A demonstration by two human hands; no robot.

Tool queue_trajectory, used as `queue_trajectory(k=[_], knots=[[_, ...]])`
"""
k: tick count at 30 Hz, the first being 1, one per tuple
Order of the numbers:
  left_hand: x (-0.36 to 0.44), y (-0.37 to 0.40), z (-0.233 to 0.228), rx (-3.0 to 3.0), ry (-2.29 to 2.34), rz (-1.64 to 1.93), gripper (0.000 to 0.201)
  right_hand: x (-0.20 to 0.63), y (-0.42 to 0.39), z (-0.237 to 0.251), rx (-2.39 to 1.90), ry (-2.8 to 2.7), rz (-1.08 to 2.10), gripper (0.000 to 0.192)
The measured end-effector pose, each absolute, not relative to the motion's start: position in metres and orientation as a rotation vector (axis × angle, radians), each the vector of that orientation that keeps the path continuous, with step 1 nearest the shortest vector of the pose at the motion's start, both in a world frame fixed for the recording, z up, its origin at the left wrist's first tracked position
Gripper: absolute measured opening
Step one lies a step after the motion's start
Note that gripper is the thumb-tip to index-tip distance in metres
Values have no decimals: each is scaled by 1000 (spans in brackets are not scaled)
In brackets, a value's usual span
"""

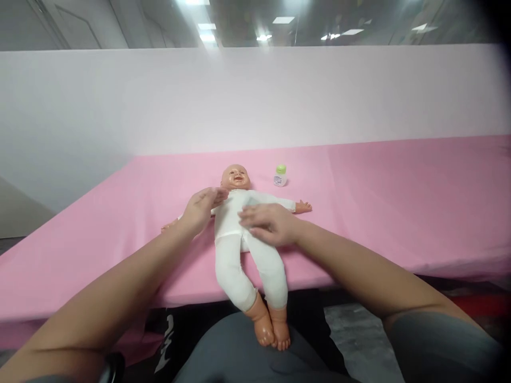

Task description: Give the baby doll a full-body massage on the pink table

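A baby doll [229, 221] with a white cloth body lies on its back, its head toward the wall and its feet over the near table edge. My left hand [203, 207] is at the doll's shoulder and upper chest, fingers stretched out, with nothing in it. Over the doll's belly, my right hand [271, 222] has its fingers extended and slightly blurred; whether it touches the cloth I cannot tell. Just beyond the doll's outstretched arm stands a small clear bottle [280, 176] with a green cap.
A pink cloth [383, 207] covers the table. Behind it rises a white wall [255, 101] with glass above. The table's near edge runs right in front of my body, and grey floor [359, 335] shows below.
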State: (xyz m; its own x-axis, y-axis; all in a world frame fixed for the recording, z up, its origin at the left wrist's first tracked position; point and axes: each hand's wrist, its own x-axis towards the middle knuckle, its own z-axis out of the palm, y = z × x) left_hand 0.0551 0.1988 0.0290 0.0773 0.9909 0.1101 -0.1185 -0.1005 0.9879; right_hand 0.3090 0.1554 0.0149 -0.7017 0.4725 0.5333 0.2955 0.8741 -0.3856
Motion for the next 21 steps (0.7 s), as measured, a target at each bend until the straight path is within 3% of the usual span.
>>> queue_trajectory(k=[5, 11, 14, 21], knots=[[42, 202, 10, 1348, 1170, 1353, 21, 301, 135, 7, -398, -2454, 474, 34], [43, 200, 11, 1401, 1240, 1364, 15, 304, 175, 5, -1032, -2468, 300, 58], [47, 186, 16, 1461, 1136, 1316, 14, 317, 193, 1, -1331, -2374, 324, 60], [66, 147, 36, 1617, 667, 818, 18, 332, 194, 5, -1510, -2238, 384, 50]])
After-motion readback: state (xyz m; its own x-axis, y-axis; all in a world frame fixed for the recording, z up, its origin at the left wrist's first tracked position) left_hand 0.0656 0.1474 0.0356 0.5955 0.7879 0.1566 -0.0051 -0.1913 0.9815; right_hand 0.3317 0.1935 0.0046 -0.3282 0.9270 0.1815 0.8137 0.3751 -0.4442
